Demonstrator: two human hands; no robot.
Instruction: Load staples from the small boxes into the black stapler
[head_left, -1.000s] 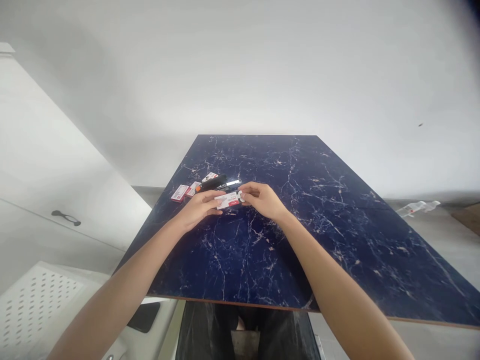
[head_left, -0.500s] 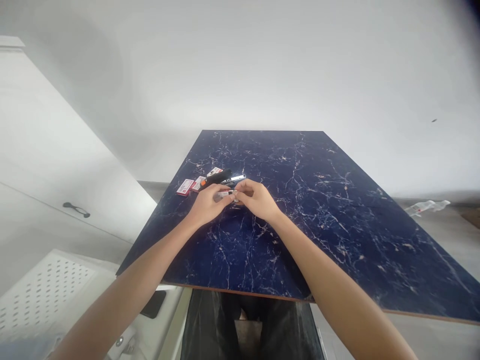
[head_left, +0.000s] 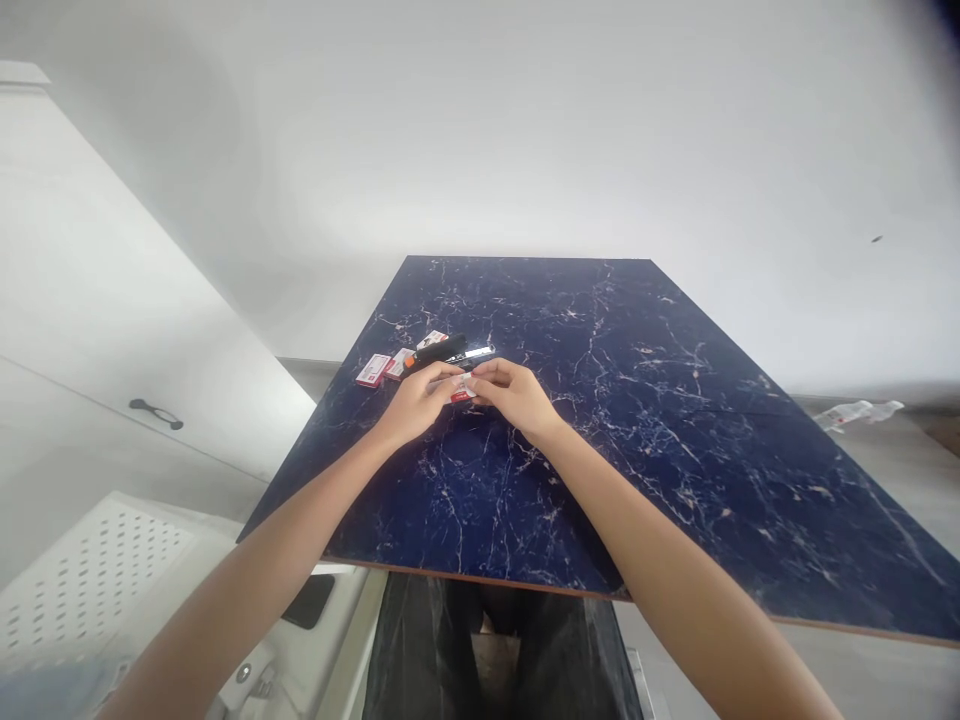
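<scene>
Between my two hands is a small red-and-white box, its printed side partly covered by fingers. My left hand pinches its left end, and my right hand pinches the right end. Just beyond my left hand lies a black stapler-like tool with an orange end. A shiny metal strip sits against its right side; I cannot tell whether they are joined. Left of these are several similar small boxes, among them a red-and-white one, another and one farther back.
The dark blue marble-patterned table has its front edge close to my legs. A white cabinet with a black handle stands at the left. Clear plastic packaging lies past the table's right edge. A dark phone-like object rests below left.
The small box has turned in my fingers, so a red-and-white printed side now faces up towards me. Both hands stay in nearly the same place.
</scene>
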